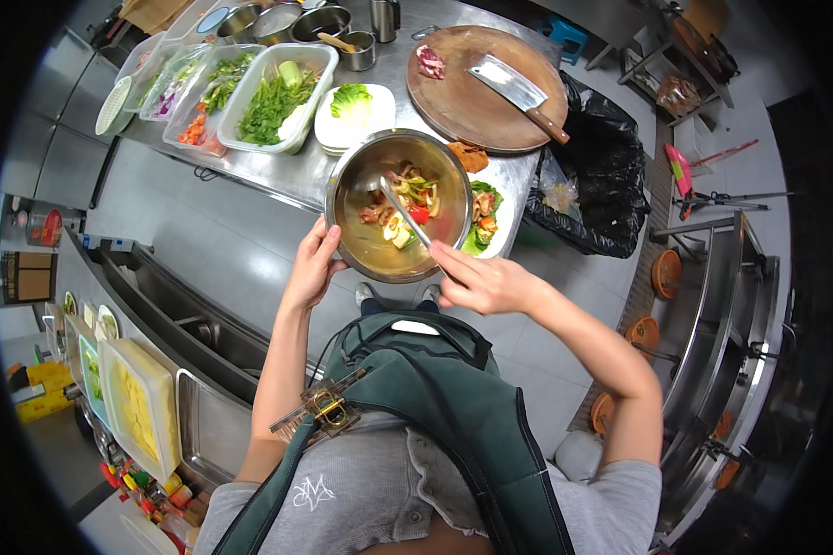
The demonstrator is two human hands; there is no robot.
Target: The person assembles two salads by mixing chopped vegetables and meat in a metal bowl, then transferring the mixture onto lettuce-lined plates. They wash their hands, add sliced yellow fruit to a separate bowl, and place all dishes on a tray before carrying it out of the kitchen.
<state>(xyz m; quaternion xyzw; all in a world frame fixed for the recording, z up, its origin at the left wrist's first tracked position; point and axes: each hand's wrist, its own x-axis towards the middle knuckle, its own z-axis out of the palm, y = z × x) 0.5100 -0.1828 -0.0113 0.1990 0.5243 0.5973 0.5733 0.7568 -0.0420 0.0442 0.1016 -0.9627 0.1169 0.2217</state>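
At the lower left of the frame, you have 1 white rectangular plastic tub with yellow contents (167, 412). At the upper left, 1 translucent rectangular plastic container (236, 141) holds green leafy vegetables, and to its right, pale green lettuce (350, 100) lies on 1 white square plate (381, 104). In the centre, your left hand (315, 264) is clamped on the left rim of 1 round, shiny metal bowl (366, 252). Inside this bowl is mixed food (412, 190) with brown, green and red pieces. Your right hand (481, 277) is closed around the handle of 1 long silver metal utensil (404, 212), whose tip is in the bowl. Right of the bowl, 1 white plate with dressed greens (506, 215) is partly hidden. At the upper right, 1 wooden-handled metal cleaver (507, 81) rests on 1 round brown chopping board (467, 116).
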